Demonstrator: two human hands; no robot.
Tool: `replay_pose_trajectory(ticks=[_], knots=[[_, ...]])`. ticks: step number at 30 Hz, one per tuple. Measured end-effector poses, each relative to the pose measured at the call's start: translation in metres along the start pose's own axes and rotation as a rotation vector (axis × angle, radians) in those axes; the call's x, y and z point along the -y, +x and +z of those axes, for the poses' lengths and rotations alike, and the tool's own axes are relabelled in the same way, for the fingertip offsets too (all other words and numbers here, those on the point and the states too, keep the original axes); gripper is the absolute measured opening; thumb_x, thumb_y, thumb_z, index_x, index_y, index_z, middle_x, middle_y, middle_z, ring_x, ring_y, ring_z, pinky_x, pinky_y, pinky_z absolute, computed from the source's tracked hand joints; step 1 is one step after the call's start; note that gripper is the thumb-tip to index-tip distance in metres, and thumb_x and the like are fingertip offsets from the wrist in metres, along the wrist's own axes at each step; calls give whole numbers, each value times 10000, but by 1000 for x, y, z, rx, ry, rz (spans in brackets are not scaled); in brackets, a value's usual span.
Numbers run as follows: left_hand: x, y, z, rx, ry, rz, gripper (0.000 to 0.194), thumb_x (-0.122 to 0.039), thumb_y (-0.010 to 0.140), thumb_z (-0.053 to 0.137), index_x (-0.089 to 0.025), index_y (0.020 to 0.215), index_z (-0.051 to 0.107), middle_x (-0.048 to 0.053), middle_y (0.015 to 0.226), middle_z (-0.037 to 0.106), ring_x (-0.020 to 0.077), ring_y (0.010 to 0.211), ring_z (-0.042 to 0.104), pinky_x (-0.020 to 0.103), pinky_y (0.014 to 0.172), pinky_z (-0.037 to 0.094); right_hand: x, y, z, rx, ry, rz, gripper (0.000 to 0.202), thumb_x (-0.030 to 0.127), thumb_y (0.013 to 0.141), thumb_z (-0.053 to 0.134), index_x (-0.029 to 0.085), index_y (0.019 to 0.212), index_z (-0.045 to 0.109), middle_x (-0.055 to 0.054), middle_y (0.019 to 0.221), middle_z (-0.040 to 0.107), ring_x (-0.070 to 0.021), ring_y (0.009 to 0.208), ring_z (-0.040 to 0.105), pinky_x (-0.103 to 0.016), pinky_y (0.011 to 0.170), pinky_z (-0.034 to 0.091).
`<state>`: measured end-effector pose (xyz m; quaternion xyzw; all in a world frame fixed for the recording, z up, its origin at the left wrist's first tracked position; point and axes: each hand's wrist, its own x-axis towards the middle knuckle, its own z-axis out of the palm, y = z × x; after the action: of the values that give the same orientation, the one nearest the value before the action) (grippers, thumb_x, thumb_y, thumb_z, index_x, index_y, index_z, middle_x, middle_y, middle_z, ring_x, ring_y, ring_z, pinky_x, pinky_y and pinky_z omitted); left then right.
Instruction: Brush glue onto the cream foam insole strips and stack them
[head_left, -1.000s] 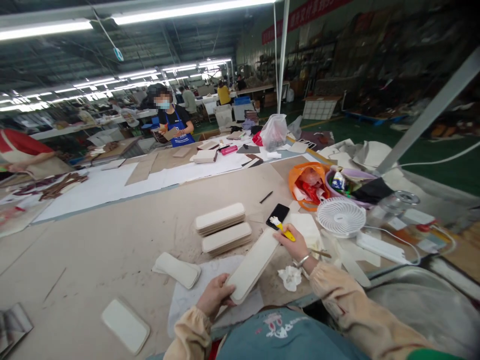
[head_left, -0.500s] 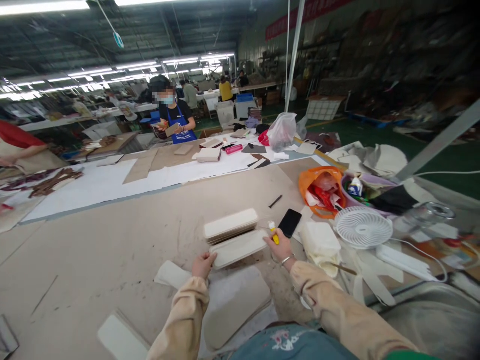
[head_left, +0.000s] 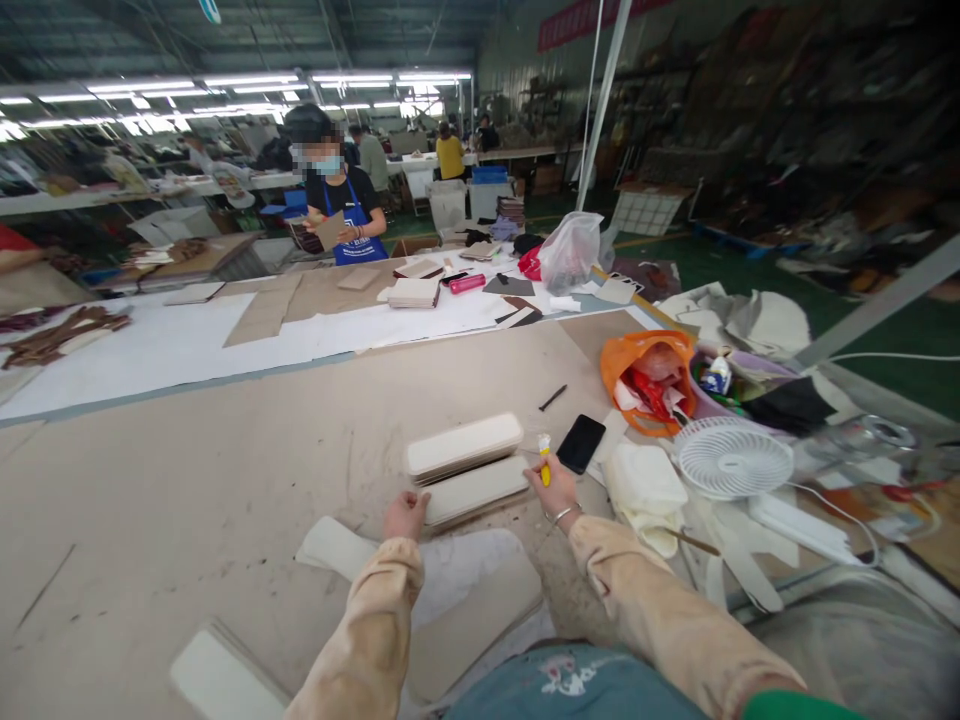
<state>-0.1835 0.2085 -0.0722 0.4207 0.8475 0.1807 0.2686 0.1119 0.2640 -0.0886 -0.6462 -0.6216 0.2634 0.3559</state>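
Observation:
Two stacks of long, pale, round-cornered strips lie side by side on the beige table. At the left end of the nearer stack (head_left: 477,490), my left hand (head_left: 406,515) pinches the top strip's edge. My right hand (head_left: 553,487) is closed at the stack's right end, touching the strip, and also has a small yellow tool (head_left: 545,461) with a white tip between its fingers. The farther stack (head_left: 465,446) is untouched. Below my hands lies a large rounded beige panel (head_left: 480,625) on white sheets. A pale piece (head_left: 335,546) pokes out left of my left forearm.
A black phone (head_left: 581,443), a dark pen-like stick (head_left: 553,397), an orange bag (head_left: 649,385) and a white fan (head_left: 733,458) are on the right. Another strip stack (head_left: 225,672) lies at the lower left. Across the table stands a person in a blue apron (head_left: 358,240).
The strip between my hands has come down onto the nearer stack and now lines up with it. The view has shifted slightly. The person opposite has moved the brown piece they hold.

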Motion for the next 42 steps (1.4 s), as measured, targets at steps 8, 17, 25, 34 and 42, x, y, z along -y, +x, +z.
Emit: replay_pose_trajectory(ticks=[8, 17, 25, 34, 42], knots=[[12, -13, 8, -133, -60, 52, 260, -395, 787, 531, -166, 890, 601, 68, 806, 645, 227, 823, 608, 324, 707, 440, -8, -32, -43, -30, 70, -111, 259, 473, 824, 525, 221, 796, 473, -3, 736, 609, -155, 637, 569, -267, 629, 438], [111, -133, 14, -57, -30, 233, 567, -408, 635, 694, -170, 1136, 576, 104, 1116, 577, 248, 1055, 552, 392, 921, 451, -12, -118, -78, 604, 384, -2, 265, 419, 888, 473, 180, 931, 580, -2, 669, 588, -127, 574, 535, -230, 545, 443], [152, -191, 45, 62, 123, 334, 854, -388, 579, 724, -141, 1332, 404, 167, 1244, 445, 308, 1161, 457, 476, 982, 392, 33, -150, -9, 1056, 384, -166, 261, 394, 881, 481, 173, 868, 619, 8, 628, 610, -114, 589, 557, -217, 588, 429], [155, -195, 50, 34, 173, 322, 729, -381, 637, 696, -201, 1296, 443, 118, 1202, 444, 262, 1117, 463, 424, 956, 404, 50, -173, 43, 1159, 301, -252, 236, 352, 859, 486, 180, 830, 645, 25, 598, 578, -101, 547, 505, -206, 542, 387], [153, -196, 51, 9, 240, 294, 657, -380, 676, 669, -209, 1280, 476, 110, 1171, 462, 256, 1062, 492, 398, 913, 425, 40, -171, 36, 1050, 256, -164, 220, 324, 844, 482, 183, 806, 646, 23, 595, 583, -112, 574, 534, -212, 567, 402]])
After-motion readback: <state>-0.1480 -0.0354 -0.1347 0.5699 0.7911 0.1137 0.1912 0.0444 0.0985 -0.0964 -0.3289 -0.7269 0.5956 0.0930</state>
